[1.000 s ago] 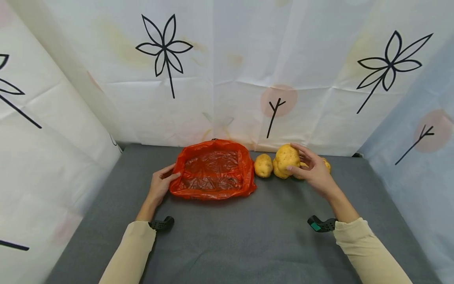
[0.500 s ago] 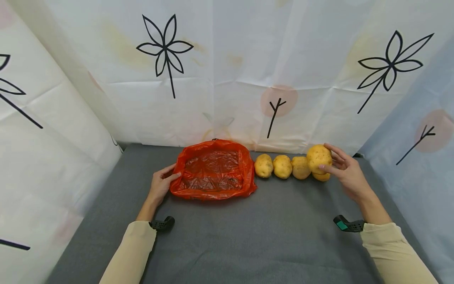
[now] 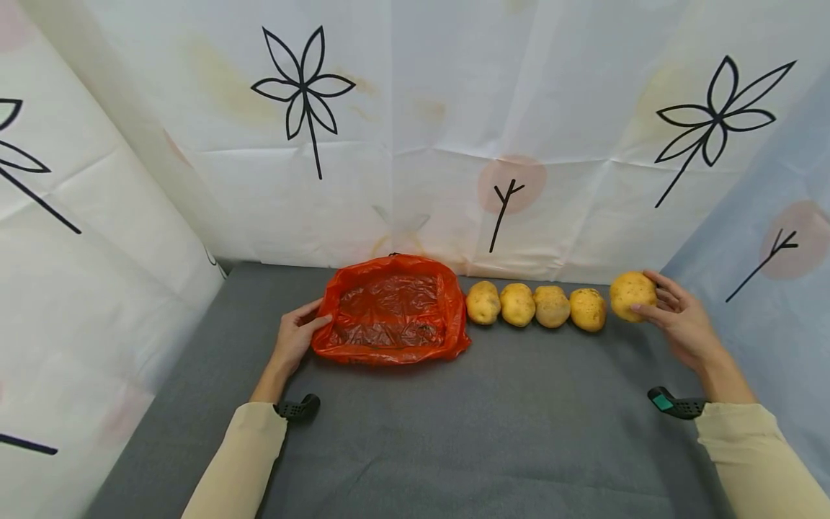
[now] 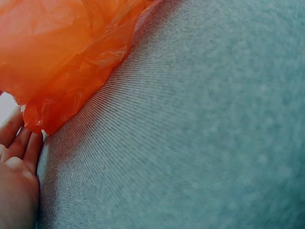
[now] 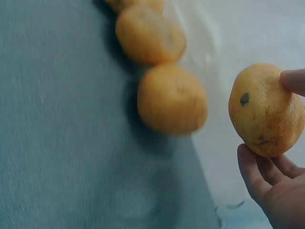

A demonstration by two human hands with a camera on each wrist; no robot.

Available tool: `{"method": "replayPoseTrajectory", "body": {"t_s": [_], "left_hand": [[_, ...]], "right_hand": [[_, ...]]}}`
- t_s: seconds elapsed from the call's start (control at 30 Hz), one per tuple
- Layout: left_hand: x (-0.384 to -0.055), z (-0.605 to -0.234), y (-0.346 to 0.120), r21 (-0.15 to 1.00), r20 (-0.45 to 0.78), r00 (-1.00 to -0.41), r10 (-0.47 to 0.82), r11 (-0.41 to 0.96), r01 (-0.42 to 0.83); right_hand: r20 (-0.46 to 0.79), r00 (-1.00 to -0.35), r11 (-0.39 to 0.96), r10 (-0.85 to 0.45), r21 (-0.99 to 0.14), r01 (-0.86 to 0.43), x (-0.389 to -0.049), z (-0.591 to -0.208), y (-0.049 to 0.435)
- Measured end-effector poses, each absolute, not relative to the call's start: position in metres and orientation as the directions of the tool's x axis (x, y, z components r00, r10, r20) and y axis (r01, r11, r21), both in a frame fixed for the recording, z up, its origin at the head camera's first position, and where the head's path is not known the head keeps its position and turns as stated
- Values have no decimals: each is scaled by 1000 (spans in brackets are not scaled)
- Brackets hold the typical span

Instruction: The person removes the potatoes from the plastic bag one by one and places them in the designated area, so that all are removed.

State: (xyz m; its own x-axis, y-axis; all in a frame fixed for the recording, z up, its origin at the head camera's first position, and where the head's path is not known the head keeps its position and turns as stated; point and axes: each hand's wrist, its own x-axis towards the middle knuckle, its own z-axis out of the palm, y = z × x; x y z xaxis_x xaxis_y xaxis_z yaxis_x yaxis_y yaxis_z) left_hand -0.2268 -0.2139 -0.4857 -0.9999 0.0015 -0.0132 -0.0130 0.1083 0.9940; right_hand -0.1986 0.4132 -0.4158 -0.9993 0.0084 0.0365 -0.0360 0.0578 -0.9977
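Note:
My right hand [image 3: 689, 330] holds a yellow potato [image 3: 632, 296] between thumb and fingers, at the right end of a row of potatoes [image 3: 517, 305]. In the right wrist view the held potato [image 5: 264, 109] shows a dark spot, and the thumb and fingertips grip it from opposite sides. It appears raised off the table. My left hand [image 3: 295, 337] holds the left rim of an opened red plastic bag [image 3: 389, 355], its thumb at the edge. The bag lies wide open with its mouth up. In the left wrist view the fingers [image 4: 21, 143] touch the bag's crumpled side [image 4: 71, 90].
Several potatoes stand side by side along the back of the grey tablecloth [image 3: 454, 432], right of the bag. A white printed curtain [image 3: 415, 144] hangs behind the table, with more curtain [image 3: 772, 288] on the right and left sides.
My right hand has carried the potato rightward past the row, uncovering the potatoes behind it. My left hand and the red bag have stayed in place.

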Motion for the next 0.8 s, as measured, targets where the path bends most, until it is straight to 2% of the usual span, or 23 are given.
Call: {"method": "replayPoseTrajectory", "body": {"t_s": [0.1, 0.3, 0.4, 0.8], "left_hand": [[-227, -486, -214, 994, -7, -1000, 2, 111, -7], [-228, -487, -214, 994, -6, -1000, 5, 109, -6], [-228, -487, -214, 994, -7, -1000, 4, 106, -7], [-228, -487, -215, 996, -18, -1000, 0, 91, -17]], "right_hand": [[-23, -999, 109, 32, -994, 27, -200, -422, 422], [-126, -990, 339, 63, -930, 139, -206, -437, 434], [-160, -985, 396, 61, -902, 171, -210, -443, 436], [-229, -973, 389, 33, -894, 223, -222, -449, 440]]}}
